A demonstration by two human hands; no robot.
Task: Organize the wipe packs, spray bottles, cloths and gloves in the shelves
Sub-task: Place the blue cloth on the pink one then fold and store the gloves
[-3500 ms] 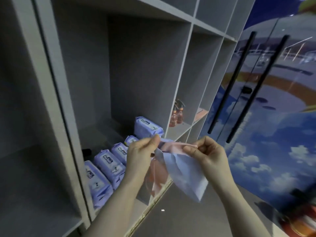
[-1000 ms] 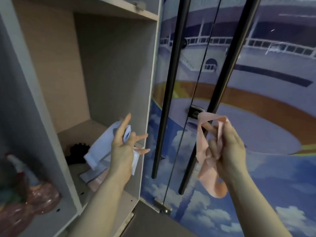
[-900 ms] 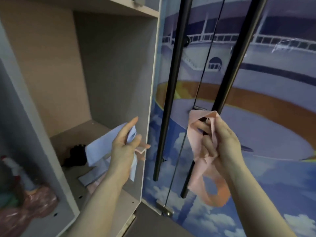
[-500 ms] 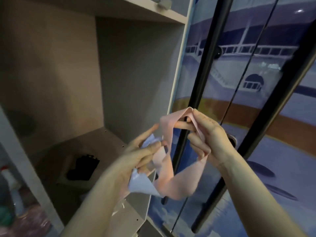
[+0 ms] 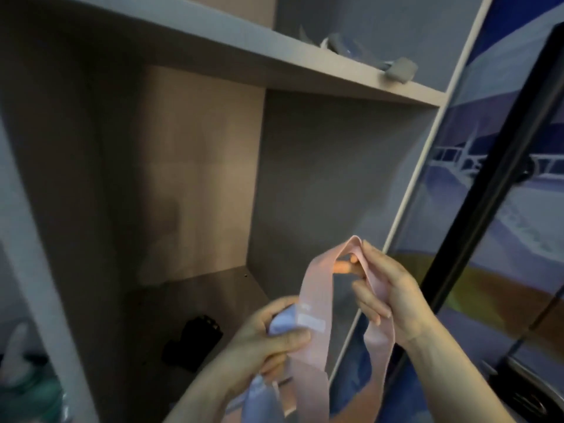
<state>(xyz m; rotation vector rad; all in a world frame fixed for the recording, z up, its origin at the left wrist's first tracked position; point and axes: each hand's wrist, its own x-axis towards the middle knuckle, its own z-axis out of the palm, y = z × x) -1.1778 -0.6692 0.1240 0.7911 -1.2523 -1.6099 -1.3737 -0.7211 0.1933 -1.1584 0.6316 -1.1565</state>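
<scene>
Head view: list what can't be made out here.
- Black object on the shelf floor: too dark and blurred to identify.
- Blue cloth: mostly covered by the left hand, lower part cut by the bottom edge.
- Pink cloth: top fold hidden in the right hand.
- Grey items on the upper shelf: blurred.

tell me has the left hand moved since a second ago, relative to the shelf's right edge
Yes. The left hand has come right, out of the compartment toward the shelf's right edge, meeting the pink cloth the right hand holds.
</scene>
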